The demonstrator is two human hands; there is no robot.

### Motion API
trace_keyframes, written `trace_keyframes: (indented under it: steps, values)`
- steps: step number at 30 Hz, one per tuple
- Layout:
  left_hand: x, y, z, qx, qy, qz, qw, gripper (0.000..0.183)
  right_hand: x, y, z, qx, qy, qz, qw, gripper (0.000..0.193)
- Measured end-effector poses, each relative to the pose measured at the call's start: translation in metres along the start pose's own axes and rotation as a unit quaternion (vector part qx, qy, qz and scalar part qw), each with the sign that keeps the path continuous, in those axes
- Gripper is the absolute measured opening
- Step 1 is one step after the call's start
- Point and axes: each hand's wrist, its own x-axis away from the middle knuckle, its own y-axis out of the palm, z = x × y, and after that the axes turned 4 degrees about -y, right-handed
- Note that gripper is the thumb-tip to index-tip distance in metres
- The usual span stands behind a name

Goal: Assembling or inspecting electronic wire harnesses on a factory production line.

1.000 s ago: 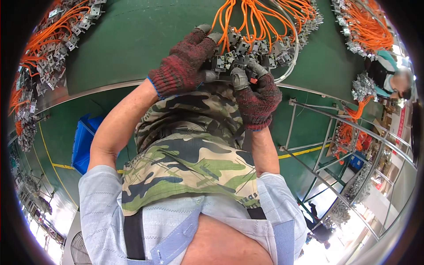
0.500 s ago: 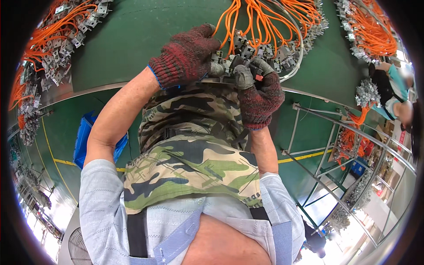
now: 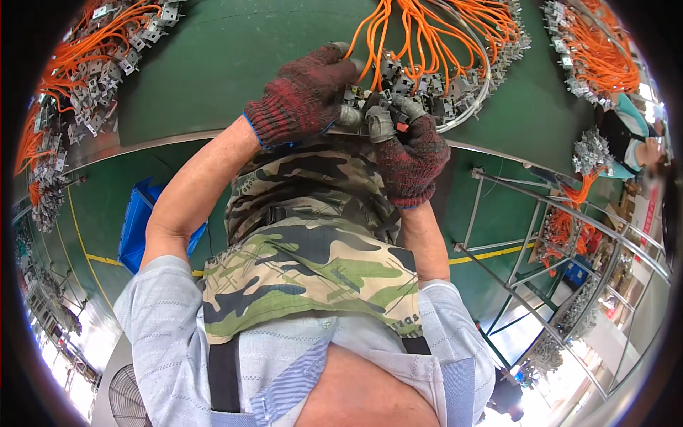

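Both my hands wear dark red knitted gloves with grey fingertips. My left hand (image 3: 306, 96) is closed around a small grey metal connector (image 3: 351, 114) at the near edge of the green table (image 3: 213, 64). My right hand (image 3: 413, 153) pinches a small red-tipped part (image 3: 401, 127) against the same cluster of connectors. Orange wires (image 3: 427, 35) fan out from that cluster across the table. What lies under my fingers is hidden.
More bundles of orange wires with metal connectors lie at the table's far left (image 3: 85, 43) and far right (image 3: 590, 35). A blue crate (image 3: 139, 224) sits on the floor to my left. A metal rack (image 3: 541, 263) stands on the right, and another person (image 3: 633, 142) works beyond it.
Both hands have stayed together on the connector cluster, shifting only slightly; the left hand has curled tighter over the connector.
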Motion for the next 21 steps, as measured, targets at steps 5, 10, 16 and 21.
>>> trace_keyframes:
  steps: [5,10,16,21]
  values:
    - [0.016,-0.007,-0.003,0.210,-0.139,-0.068,0.965,0.093,0.000,-0.001,0.000,-0.006,-0.014,0.008,1.000,0.030]
    - [0.021,0.015,-0.025,0.324,-0.100,-0.004,0.941,0.095,-0.013,0.003,-0.023,-0.112,0.094,0.009,0.989,0.030]
    - [0.016,0.021,-0.032,0.311,-0.081,0.024,0.947,0.089,-0.028,0.023,-0.009,-0.048,0.056,-0.006,0.997,0.032]
    - [0.005,0.011,-0.025,0.319,-0.049,0.029,0.946,0.080,-0.039,0.020,-0.011,0.091,-0.066,0.022,0.993,0.037]
